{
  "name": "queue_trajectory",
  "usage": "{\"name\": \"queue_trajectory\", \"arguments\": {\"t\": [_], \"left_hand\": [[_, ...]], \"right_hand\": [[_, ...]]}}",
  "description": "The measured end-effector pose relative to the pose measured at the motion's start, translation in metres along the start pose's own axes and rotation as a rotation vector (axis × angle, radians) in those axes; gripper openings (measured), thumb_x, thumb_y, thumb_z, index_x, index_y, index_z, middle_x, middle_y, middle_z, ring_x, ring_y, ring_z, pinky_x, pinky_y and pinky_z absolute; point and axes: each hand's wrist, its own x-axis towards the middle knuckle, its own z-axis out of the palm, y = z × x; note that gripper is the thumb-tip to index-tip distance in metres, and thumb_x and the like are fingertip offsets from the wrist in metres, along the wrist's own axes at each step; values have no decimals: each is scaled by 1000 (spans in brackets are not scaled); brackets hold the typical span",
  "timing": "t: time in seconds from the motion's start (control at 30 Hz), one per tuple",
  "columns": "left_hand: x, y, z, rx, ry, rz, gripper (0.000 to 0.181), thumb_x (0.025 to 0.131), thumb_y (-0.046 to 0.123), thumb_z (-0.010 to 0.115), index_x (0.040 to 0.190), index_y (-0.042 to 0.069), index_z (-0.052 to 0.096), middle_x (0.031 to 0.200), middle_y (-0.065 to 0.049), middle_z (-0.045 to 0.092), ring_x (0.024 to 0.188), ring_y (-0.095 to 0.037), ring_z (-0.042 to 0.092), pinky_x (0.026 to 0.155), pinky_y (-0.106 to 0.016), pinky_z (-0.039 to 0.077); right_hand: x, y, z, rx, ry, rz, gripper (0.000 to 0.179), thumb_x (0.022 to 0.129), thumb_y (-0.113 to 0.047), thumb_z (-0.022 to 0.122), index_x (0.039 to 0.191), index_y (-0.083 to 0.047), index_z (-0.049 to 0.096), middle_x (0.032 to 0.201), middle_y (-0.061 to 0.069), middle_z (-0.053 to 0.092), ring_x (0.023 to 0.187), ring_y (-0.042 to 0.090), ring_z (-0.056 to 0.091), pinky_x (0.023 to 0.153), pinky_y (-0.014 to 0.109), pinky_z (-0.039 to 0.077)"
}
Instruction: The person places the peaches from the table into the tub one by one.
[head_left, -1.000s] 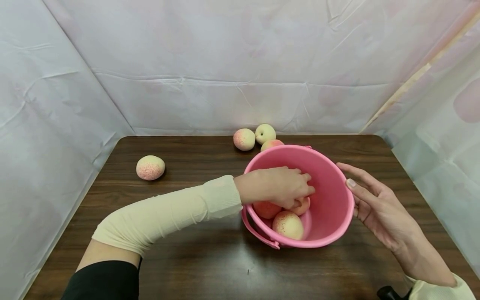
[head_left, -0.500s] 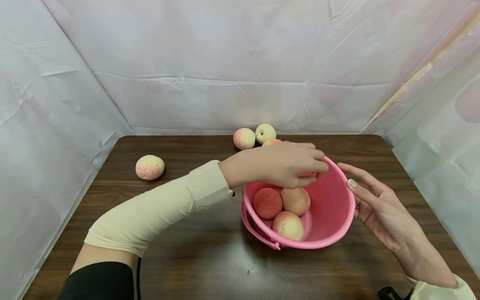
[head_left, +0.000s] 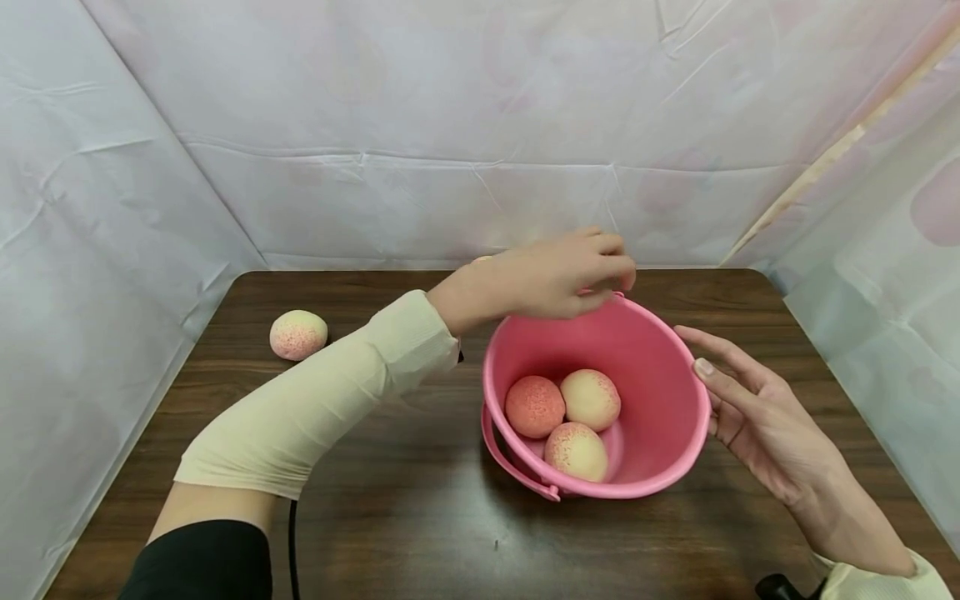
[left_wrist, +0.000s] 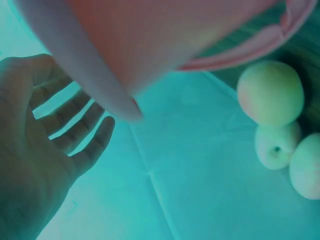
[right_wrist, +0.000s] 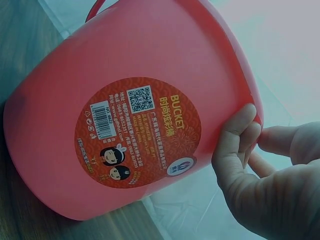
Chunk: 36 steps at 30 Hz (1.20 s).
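Note:
A pink bucket (head_left: 660,392) stands tilted towards me on the dark table. Inside lie a red peach (head_left: 535,407) and two cream-pink ones, a rear peach (head_left: 591,400) and a front peach (head_left: 576,452). Over the far rim hovers my left hand (head_left: 558,275), holding nothing; its fingers look loosely spread in the left wrist view. My right hand (head_left: 772,425) pinches the rim at the right between thumb and fingers. Behind the bucket, the left wrist view has an upper peach (left_wrist: 270,93), a middle peach (left_wrist: 277,146) and a peach at the edge (left_wrist: 307,165); my left arm mostly hides these in the head view.
One more peach (head_left: 298,335) rests alone at the left of the table (head_left: 390,533). The bucket's handle (head_left: 517,467) hangs down at its left side. Pale sheeting (head_left: 420,142) encloses the table at the back and both sides. A round label (right_wrist: 137,132) is on the bucket's side.
My left hand has come up out of the bucket and moved away from me to its far rim. The rear peach inside has turned. My right hand keeps its place on the rim.

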Motion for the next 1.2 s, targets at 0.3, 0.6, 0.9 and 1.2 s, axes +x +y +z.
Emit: {"name": "queue_trajectory", "arguments": {"t": [0.3,0.6,0.9,1.2], "left_hand": [[-6,-43,8,-35,3,-125,26,105,19,52,126,14,66,124,-4,61,121,-20,55,109,-32,43],[-13,-80,25,37,19,-222,33,106,31,52,133,17,65,134,-3,60,129,-22,51,113,-37,42],[-11,-101,53,108,-82,-311,54,105,59,44,148,28,55,155,-1,50,150,-26,37,125,-51,29],[-5,-104,94,209,-162,-169,51,109,46,38,157,30,45,165,-6,40,154,-31,33,122,-58,30]], "right_hand": [[-2,-1,3,8,11,0,52,112,0,30,162,-12,32,134,7,70,103,18,77,82,33,64],[-2,-1,5,-9,14,0,51,112,0,30,162,-11,32,132,7,70,102,18,77,82,33,64],[-3,-2,7,-4,13,-1,51,112,0,30,162,-11,32,131,7,71,101,18,77,82,33,64],[-6,-3,7,4,9,-1,51,112,0,30,162,-10,31,132,7,70,102,18,77,82,33,64]]}}
